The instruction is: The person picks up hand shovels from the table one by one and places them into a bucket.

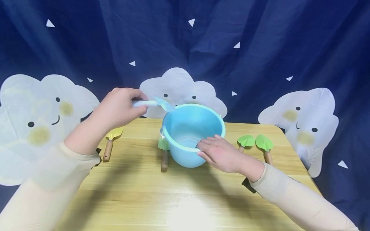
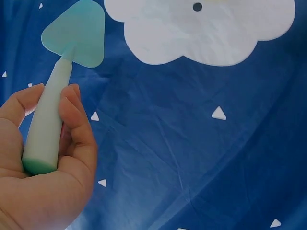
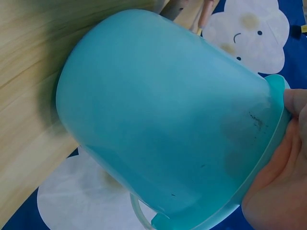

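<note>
My left hand (image 1: 119,107) is raised at the left side of a light blue bucket (image 1: 188,158) and holds a small trowel (image 1: 148,103) by its pale handle. In the left wrist view the fingers and thumb wrap the handle, and the trowel's blue-green blade (image 2: 79,36) points away from the palm. The blade overlaps the bucket's far left rim in the head view. With my right hand (image 1: 222,155) I grip the near right rim, fingers over the inside and thumb outside. The bucket's side wall (image 3: 158,105) fills much of the right wrist view.
On the wooden table (image 1: 138,199), a yellow trowel (image 1: 108,150) lies to the left. Beside the bucket's left wall is a green trowel (image 1: 164,162), partly hidden. Two green trowels (image 1: 246,141) lie right of the bucket. A dark blue curtain (image 1: 162,38) with clouds hangs behind.
</note>
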Action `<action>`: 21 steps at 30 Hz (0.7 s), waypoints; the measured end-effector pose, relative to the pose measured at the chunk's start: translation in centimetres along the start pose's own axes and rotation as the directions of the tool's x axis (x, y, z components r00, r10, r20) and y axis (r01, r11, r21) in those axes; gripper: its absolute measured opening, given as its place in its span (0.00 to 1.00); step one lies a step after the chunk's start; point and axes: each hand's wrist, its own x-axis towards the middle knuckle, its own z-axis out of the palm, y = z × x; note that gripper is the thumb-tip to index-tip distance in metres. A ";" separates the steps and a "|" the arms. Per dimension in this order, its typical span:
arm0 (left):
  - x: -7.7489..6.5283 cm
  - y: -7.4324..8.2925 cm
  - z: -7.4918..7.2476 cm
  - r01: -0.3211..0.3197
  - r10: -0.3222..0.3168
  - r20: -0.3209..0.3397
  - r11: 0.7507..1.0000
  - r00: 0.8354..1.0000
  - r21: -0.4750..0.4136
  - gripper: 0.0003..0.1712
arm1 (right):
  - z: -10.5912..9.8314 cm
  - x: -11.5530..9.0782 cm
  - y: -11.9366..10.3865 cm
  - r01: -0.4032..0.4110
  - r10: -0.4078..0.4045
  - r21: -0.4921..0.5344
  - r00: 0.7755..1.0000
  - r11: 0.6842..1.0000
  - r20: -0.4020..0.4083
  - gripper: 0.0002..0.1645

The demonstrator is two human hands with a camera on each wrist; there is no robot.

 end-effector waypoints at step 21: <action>1.4 0.5 6.4 -0.039 0.050 0.045 0.974 0.998 -0.223 0.11 | -0.1 0.1 -0.2 -0.029 0.029 0.016 0.999 0.999 0.028 0.11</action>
